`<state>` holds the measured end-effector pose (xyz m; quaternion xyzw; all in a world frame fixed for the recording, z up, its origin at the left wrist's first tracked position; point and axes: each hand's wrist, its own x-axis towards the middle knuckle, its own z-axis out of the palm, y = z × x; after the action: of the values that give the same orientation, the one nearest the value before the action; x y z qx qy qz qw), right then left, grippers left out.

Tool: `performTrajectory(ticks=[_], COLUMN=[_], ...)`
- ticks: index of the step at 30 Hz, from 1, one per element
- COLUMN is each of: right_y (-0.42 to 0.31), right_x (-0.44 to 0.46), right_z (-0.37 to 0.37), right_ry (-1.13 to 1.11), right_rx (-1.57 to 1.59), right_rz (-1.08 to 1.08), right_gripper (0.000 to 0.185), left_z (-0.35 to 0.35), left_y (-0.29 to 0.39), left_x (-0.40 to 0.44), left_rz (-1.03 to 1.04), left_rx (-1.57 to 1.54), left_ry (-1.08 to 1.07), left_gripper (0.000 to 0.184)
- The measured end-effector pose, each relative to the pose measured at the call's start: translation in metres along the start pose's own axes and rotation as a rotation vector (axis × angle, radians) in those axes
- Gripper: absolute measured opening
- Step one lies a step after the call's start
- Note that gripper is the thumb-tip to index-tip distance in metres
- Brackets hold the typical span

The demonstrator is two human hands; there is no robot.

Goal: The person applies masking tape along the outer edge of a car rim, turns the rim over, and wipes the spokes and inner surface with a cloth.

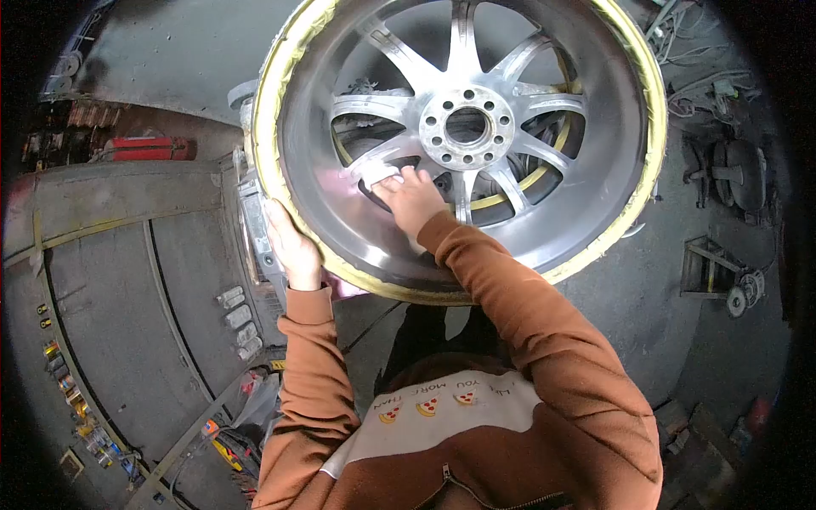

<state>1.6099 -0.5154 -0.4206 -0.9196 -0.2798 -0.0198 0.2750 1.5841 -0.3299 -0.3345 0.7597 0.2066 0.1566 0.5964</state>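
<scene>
A silver multi-spoke wheel rim (344, 225) stands in front of me, its hollow inner side facing up toward me. Yellow masking tape (633, 200) runs round its outer lip. My left hand (295, 248) grips the taped edge at the lower left; some of its fingers are hidden behind the lip. Inside the barrel, my right hand (414, 202) presses a small white cloth or pad (379, 174) against the base of a lower-left spoke. The hub (432, 144) with its ring of bolt holes sits just above that hand.
On the left is a large grey bench or panel (110, 297), with several bottles and cans (72, 395) along its edge. A red box (149, 149) lies at the upper left. Several pale blocks (240, 319) rest nearby. A metal stand (710, 268) and cables (714, 89) are on the right.
</scene>
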Motion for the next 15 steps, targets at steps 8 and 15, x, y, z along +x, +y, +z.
performTrajectory(ticks=[8,15], right_y=[-0.021,-0.029], right_x=[-0.001,-0.026], right_z=[0.012,-0.082], right_ry=[0.074,0.319], right_rx=[0.131,0.37], right_rz=[0.042,0.156], right_gripper=[0.039,0.04], left_z=[-0.008,-0.008], left_y=[0.003,0.035], left_x=[0.001,-0.012], left_rz=[0.02,0.086], left_rx=[0.114,0.299], left_ry=[-0.072,0.066], left_gripper=[0.05,0.034])
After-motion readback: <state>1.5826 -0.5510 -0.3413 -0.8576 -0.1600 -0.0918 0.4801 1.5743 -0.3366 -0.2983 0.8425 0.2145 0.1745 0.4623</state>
